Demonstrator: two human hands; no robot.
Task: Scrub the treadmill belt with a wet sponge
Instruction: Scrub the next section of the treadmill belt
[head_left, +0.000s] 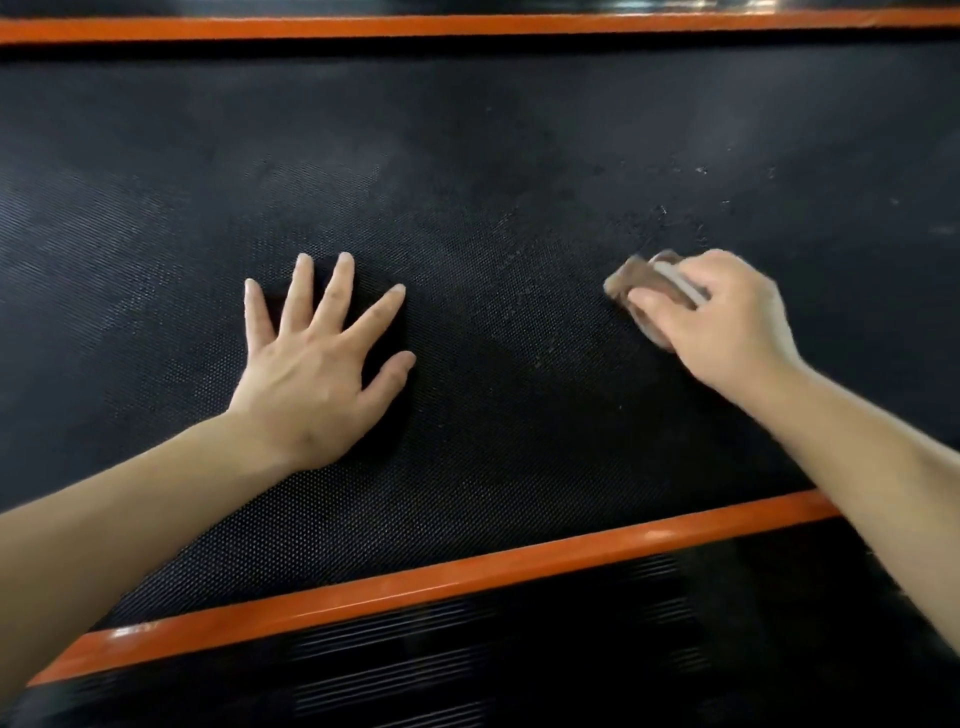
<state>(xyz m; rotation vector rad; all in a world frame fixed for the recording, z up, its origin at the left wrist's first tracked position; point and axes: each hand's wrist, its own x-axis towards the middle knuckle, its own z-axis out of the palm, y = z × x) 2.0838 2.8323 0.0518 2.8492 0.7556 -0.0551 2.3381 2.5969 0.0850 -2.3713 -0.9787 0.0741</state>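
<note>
The black textured treadmill belt (467, 171) fills most of the view. My right hand (727, 322) grips a brown and white sponge (641, 280) and holds it down on the belt at the right. The sponge is blurred and partly hidden under my fingers. Small wet specks and a damp patch lie on the belt just beyond the sponge. My left hand (317, 364) lies flat on the belt at centre left, fingers spread and straight, holding nothing.
An orange strip (415, 582) runs along the belt's near edge, with a black ribbed side rail (519, 670) below it. A second orange strip (467, 25) borders the far edge.
</note>
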